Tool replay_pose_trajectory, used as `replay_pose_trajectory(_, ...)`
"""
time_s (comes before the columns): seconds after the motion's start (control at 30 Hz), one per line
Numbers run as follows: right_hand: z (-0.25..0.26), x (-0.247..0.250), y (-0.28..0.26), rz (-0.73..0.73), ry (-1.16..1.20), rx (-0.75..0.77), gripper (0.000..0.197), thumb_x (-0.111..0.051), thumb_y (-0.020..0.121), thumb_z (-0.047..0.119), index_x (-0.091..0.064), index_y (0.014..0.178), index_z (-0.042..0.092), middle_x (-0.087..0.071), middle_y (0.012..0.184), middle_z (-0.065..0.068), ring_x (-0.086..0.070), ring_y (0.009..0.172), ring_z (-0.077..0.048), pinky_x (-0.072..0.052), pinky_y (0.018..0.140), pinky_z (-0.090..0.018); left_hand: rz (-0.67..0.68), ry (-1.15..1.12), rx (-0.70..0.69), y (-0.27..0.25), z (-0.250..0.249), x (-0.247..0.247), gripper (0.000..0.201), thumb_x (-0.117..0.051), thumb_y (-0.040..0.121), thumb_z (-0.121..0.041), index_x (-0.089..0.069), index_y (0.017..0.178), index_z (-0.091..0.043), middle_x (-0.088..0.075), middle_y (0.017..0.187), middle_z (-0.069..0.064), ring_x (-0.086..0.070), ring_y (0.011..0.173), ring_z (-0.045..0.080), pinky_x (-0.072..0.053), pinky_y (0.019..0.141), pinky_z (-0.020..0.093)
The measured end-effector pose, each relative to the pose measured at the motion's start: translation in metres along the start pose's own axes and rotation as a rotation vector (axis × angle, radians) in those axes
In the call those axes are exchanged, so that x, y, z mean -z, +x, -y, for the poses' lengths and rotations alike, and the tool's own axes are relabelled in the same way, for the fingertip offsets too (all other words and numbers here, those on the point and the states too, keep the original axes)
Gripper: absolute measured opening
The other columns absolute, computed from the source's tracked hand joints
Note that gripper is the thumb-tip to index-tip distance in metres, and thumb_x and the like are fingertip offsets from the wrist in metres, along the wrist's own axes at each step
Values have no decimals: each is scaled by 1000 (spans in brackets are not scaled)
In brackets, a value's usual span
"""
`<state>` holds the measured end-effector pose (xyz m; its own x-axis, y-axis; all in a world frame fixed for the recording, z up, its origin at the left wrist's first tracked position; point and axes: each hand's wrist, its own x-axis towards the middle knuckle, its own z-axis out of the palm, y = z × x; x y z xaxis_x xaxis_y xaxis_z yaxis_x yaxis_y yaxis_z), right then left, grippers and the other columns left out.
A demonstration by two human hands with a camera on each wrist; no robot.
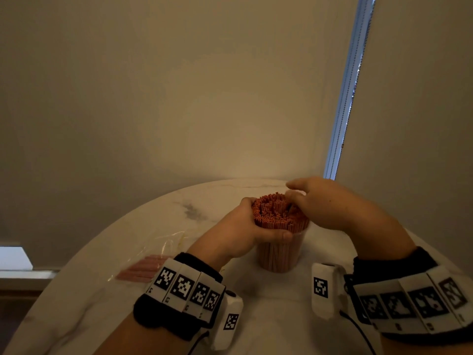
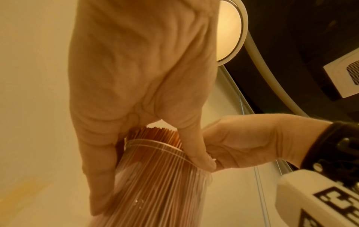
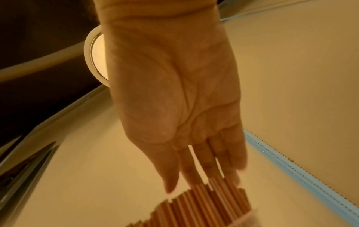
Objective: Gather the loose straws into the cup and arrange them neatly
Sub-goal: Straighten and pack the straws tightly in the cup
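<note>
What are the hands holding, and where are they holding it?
The left hand grips the bundle of straws just above the cup's rim. The right hand holds nothing; its straight fingers touch the straw tops.

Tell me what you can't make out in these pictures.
- Cup base: cut off by the left wrist view's bottom edge.
- Left hand fingertips: hidden behind the straws, head view.
- Straws inside the plastic bag: blurred; count unclear.
- Right hand fingertips: motion-blurred, right wrist view.
</note>
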<state>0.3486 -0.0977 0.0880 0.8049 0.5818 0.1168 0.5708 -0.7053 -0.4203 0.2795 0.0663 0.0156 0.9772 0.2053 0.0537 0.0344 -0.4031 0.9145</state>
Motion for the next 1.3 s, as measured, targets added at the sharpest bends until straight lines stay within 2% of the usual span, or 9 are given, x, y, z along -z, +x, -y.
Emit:
replay_pose_trajectory(0.2, 0, -4, 3, 24, 167, 104, 18, -71, 91, 21, -74, 105, 31, -72, 101, 12, -65, 91, -7, -53, 82, -23, -3, -10, 12, 0, 0, 1, 97, -97, 63, -34, -40, 140, -20, -63, 121, -5, -63, 109, 9, -56, 87, 28)
replay_pose_trajectory(0.37, 0, -7, 1, 182, 210, 101, 43, -82, 76, 45, -68, 116, 44, -67, 101, 17, -63, 91, -5, -51, 76, -24, -13, -14, 27, 4, 6, 0, 98, -97, 63, -30, -37, 140, -20, -65, 116, -2, -63, 102, 12, -50, 72, 24)
replay_pose_trajectory(0.57, 15, -22, 8, -75, 3, 14, 25, -78, 79, 47, -64, 95, 33, -67, 91, 5, -63, 85, -16, -49, 68, -30, -11, -18, 44, 5, 7, 0, 101, -98, 59, -34, -37, 139, -22, -65, 113, -3, -63, 93, 10, -48, 62, 20)
replay_pose_trajectory(0.67, 15, -18, 5, -41, -27, 53, 12, -72, 88, 31, -69, 98, 37, -69, 97, 8, -62, 83, -11, -53, 72, -30, -11, -27, 44, 6, 7, 0, 100, -99, 59, -35, -39, 138, -21, -65, 112, -2, -62, 91, 10, -48, 64, 22)
replay_pose_trajectory(0.77, 11, -10, 4, 0, -30, 67, 32, -62, 93, 15, -69, 114, 38, -66, 107, 10, -62, 89, -10, -53, 77, -25, -12, -13, 42, 4, 5, 0, 100, -99, 57, -38, -39, 136, -22, -63, 111, -4, -61, 91, 8, -48, 64, 20)
replay_pose_trajectory(0.97, 12, -17, 1, 290, -92, 118, 51, -37, 107, 34, -26, 157, 30, -19, 165, 7, -25, 148, -17, -18, 118, -32, -46, 43, 60, 1, -1, -3, 95, -92, 71, -19, -34, 145, -12, -62, 116, 1, -61, 95, 11, -54, 70, 23)
replay_pose_trajectory(1.03, 12, -17, 2, 226, -65, 123, 51, -33, 108, 37, -25, 157, 27, -18, 165, 6, -19, 150, -16, -14, 119, -32, -38, 108, 72, -3, -8, -1, 115, -92, 72, -24, -17, 157, -10, -58, 135, 5, -58, 117, 17, -53, 95, 32)
replay_pose_trajectory(1.13, 11, -18, 2, 241, -82, 141, 51, -32, 108, 40, -28, 156, 24, -23, 164, 3, -25, 148, -18, -18, 117, -32, -17, 192, 62, -13, -25, 12, 128, -92, 71, -34, -4, 162, -12, -50, 144, 5, -47, 124, 13, -43, 98, 27)
replay_pose_trajectory(1.3, 12, -10, 0, 52, 17, 101, 40, -37, 105, 46, -58, 134, 30, -62, 133, -3, -55, 116, -22, -43, 91, -34, -72, 250, 22, -40, -60, 58, 88, -84, 76, -50, -47, 149, -16, -60, 139, 2, -58, 120, 15, -48, 99, 32)
